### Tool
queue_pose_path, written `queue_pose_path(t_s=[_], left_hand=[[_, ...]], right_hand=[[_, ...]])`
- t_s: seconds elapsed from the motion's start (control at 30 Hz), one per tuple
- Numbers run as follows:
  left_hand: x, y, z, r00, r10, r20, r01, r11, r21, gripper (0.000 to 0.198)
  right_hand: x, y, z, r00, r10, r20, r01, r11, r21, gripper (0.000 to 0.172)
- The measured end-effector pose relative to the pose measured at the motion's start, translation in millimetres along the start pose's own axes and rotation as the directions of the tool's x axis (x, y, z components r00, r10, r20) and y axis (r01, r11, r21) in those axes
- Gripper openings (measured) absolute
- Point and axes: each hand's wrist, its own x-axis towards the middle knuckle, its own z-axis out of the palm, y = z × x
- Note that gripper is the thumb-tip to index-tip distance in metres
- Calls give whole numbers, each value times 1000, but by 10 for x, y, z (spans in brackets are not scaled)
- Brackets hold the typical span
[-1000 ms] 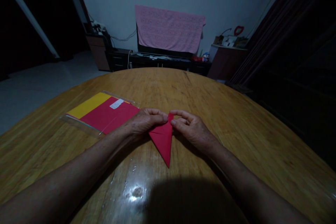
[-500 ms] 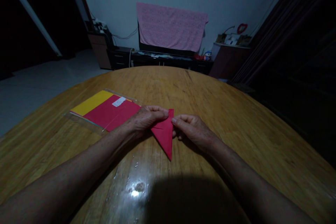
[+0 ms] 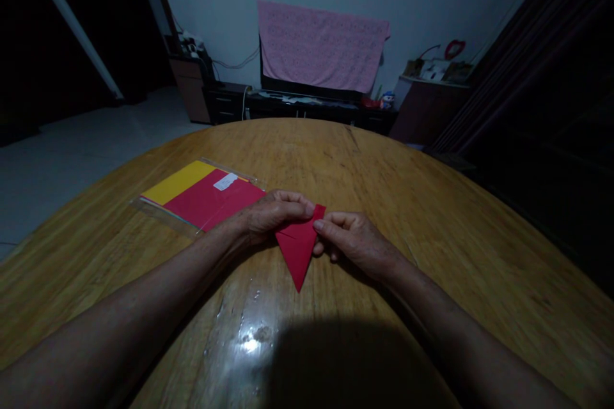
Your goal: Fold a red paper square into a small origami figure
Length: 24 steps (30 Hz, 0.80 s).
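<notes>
A folded red sheet of paper (image 3: 297,252) is held above the wooden table, its sharp point directed towards me. My left hand (image 3: 275,214) pinches its upper left part, the thumb lying on top near the upper end. On the right edge, my right hand (image 3: 352,239) grips the paper between thumb and fingers. A short slit or crease line shows on the paper's face beside the left hand. The fingertips beneath the paper are partly hidden.
A clear packet of coloured paper (image 3: 192,198), yellow and red with a white label, lies left of my left hand on the round wooden table (image 3: 412,179). Beyond the table stand a low black cabinet (image 3: 225,105) and a screen draped with a pink cloth (image 3: 321,45).
The red paper has turned a little, its lower point swinging left. Both hands keep their grip on it. The whole view has shifted slightly.
</notes>
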Motion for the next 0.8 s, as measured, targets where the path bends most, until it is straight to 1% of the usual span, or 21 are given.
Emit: queue_pose_path(t_s=[0.17, 0.27, 0.47, 0.63, 0.8], left_hand=[[3, -24, -2, 998, 52, 37, -51, 998, -39, 15], [19, -41, -8, 998, 29, 59, -27, 999, -24, 20], [10, -14, -4, 999, -17, 36, 18, 1000, -4, 22], [-4, 0, -19, 996, -48, 79, 50, 998, -28, 24], [1, -1, -34, 992, -62, 107, 65, 998, -22, 24]], right_hand=[[1, 16, 10, 1000, -12, -12, 12, 1000, 21, 31], [-1, 14, 6, 1000, -8, 1, 8, 1000, 13, 31], [-2, 14, 6, 1000, -11, 10, 10, 1000, 28, 30], [-7, 17, 1, 999, -5, 33, 4, 999, 45, 30], [-18, -3, -4, 999, 4, 43, -5, 1000, 16, 28]])
